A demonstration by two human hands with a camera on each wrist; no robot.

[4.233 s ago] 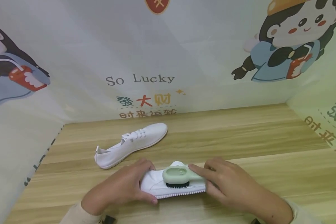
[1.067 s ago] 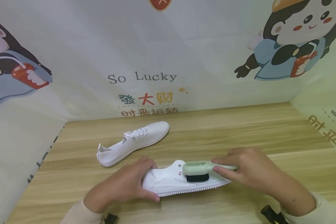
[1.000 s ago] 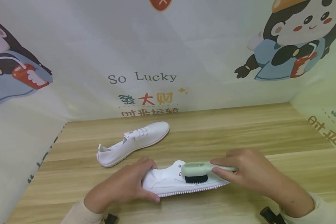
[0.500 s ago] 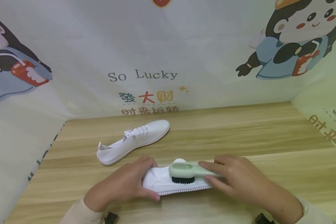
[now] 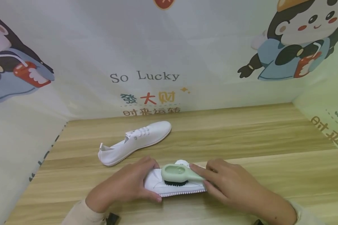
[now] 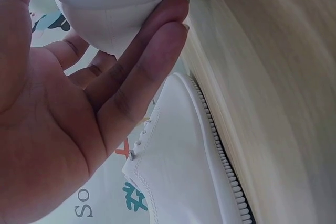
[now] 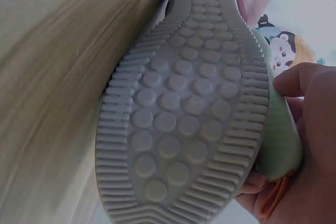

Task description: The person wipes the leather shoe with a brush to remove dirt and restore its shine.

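My left hand (image 5: 126, 184) grips the heel end of a white shoe (image 5: 180, 189), thumb on the near side. In the left wrist view its fingers (image 6: 142, 72) curl under the heel. The shoe is tipped, and its studded sole (image 7: 184, 93) fills the right wrist view. My right hand (image 5: 228, 184) holds a pale green brush (image 5: 174, 173) by its handle, index finger stretched along it. The black bristles (image 5: 176, 183) lie against the shoe's side toward the heel. An orange loop (image 7: 275, 198) hangs from the handle's end. The shoe's toe is hidden behind my right hand.
A second white laced shoe (image 5: 138, 142) lies behind on the wooden table (image 5: 242, 134), toe pointing right and away. Printed cloth walls (image 5: 208, 62) stand at the back and both sides.
About a second ago the brush was nearer the toe. It has slid left along the shoe's side toward the heel with my right hand. My left hand keeps its hold.
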